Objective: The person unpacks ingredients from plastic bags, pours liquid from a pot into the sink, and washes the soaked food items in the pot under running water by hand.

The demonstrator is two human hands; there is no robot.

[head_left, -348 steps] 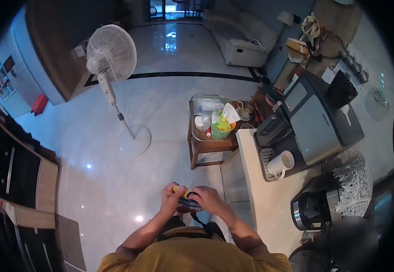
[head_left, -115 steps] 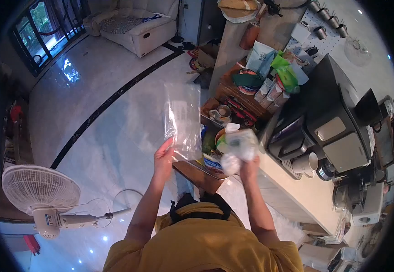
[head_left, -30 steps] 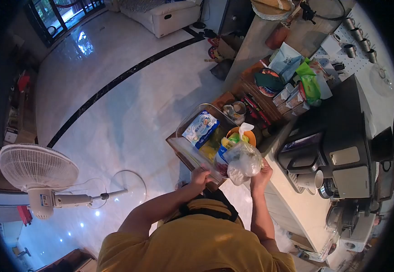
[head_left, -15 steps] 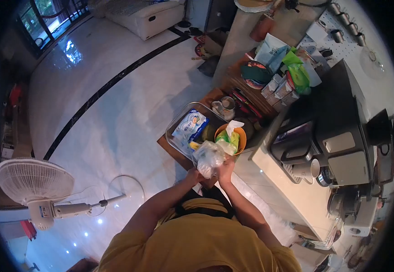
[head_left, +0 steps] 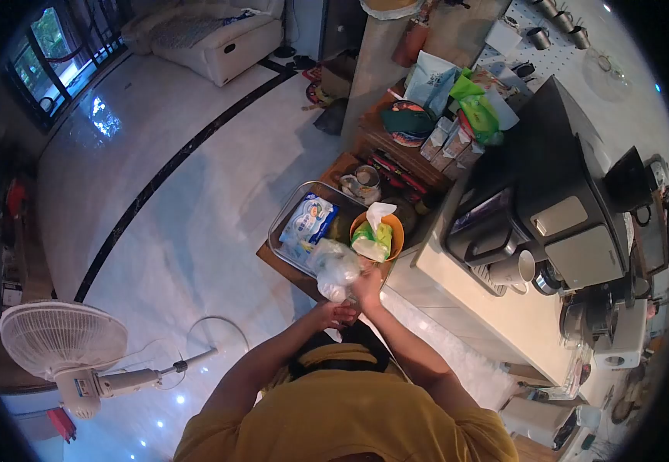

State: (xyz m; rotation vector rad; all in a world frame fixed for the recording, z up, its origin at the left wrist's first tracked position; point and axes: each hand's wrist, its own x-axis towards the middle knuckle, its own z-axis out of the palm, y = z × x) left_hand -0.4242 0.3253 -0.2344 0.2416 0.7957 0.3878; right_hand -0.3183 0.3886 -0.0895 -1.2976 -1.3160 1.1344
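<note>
A bunched clear plastic bag with white contents [head_left: 335, 269] hangs over the near edge of the tray [head_left: 274, 231]. My right hand [head_left: 367, 286] is closed on the bag at its right side. Just below the bag, my left hand [head_left: 336, 313] has its fingers curled; what they hold, if anything, is too small to make out. A blue and white packet [head_left: 309, 221] lies in the tray. To the right of the bag stands an orange-rimmed bucket [head_left: 398, 235] with a green and white tissue pack [head_left: 372, 241] inside.
A wooden stool [head_left: 266, 258] bears the tray. On the right, a counter [head_left: 457, 296] carries a black coffee machine [head_left: 534, 185] and a white mug [head_left: 513, 271]. A white fan [head_left: 65, 343] stands at the left. Packets and boxes [head_left: 450, 142] sit behind the stool.
The bag has moved slightly left with my right hand, and my left hand stays close below it. Earlier, a flat clear bag was in my left hand; it no longer shows there. The view has shifted.
</note>
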